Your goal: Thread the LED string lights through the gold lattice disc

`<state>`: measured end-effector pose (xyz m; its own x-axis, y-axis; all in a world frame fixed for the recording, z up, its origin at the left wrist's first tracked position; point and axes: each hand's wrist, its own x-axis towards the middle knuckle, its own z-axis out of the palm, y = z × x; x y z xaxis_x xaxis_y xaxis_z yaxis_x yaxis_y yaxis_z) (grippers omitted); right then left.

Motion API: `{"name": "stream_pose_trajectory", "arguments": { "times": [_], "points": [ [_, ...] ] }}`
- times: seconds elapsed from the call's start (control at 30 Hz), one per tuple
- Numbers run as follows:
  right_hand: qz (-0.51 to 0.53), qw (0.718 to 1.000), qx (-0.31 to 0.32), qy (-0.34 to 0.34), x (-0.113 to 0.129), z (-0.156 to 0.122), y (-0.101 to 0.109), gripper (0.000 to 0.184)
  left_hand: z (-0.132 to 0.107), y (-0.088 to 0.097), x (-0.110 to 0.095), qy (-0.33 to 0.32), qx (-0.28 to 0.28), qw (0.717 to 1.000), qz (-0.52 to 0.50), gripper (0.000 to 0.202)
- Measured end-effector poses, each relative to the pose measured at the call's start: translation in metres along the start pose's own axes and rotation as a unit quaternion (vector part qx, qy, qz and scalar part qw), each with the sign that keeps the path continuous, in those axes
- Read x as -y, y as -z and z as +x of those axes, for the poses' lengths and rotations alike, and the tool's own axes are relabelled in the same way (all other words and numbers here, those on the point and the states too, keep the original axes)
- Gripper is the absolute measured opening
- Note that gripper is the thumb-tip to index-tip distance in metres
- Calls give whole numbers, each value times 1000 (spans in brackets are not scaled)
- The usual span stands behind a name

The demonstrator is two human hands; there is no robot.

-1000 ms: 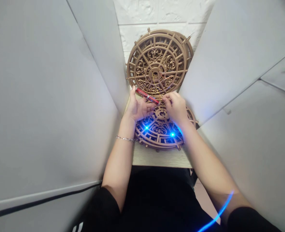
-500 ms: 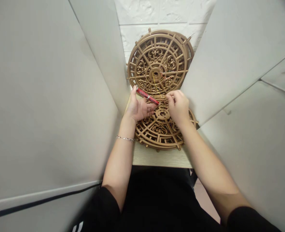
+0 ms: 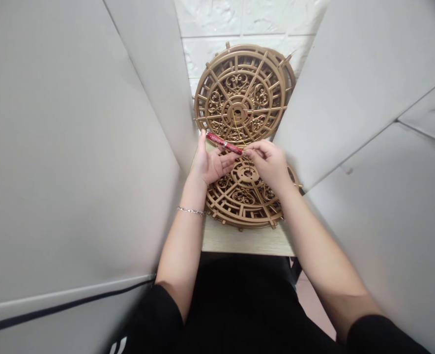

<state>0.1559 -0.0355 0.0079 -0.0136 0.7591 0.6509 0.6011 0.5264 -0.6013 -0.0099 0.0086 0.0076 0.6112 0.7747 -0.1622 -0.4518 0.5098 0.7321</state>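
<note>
My left hand (image 3: 213, 164) holds a slim red pen-like tube (image 3: 223, 143) with a silver band, slanting down to the right. The thumb is at its upper end and the fingers lie stretched beneath it. Closed in a pinch, my right hand (image 3: 269, 161) is at the tube's lower tip. A thin yellow wire (image 3: 236, 125) runs from the hub of the upper gold openwork disc (image 3: 241, 93) down to the right fingertips, which partly hide its end. Both hands are above the lower stack of gold round grilles (image 3: 243, 214).
The lower grilles lie on a pale wooden surface (image 3: 246, 241). Behind, the upper discs lean against a white brick-patterned wall (image 3: 217, 17). Tall grey-white panels close in at the left (image 3: 73, 147) and right (image 3: 368, 98). A black cable (image 3: 73, 306) runs along the left panel.
My right hand has moved left, bringing its pinched fingers to the red tube's lower tip. The left hand and tube have shifted slightly up and left. The discs stay put.
</note>
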Motion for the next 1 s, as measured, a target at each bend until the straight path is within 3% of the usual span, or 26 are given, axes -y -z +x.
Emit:
{"name": "stream_pose_trajectory", "arguments": {
  "times": [0.23,0.53,1.0],
  "points": [
    [-17,999,45,7,-9,2,0,9,-1,-1,-1,10,-11,1000,2,92],
    [-57,998,22,-9,-12,3,2,10,1,4,1,20,26,999,8,92],
    [-55,997,43,19,-12,4,5,11,0,2,0,20,1,1000,5,97]
  ]
}}
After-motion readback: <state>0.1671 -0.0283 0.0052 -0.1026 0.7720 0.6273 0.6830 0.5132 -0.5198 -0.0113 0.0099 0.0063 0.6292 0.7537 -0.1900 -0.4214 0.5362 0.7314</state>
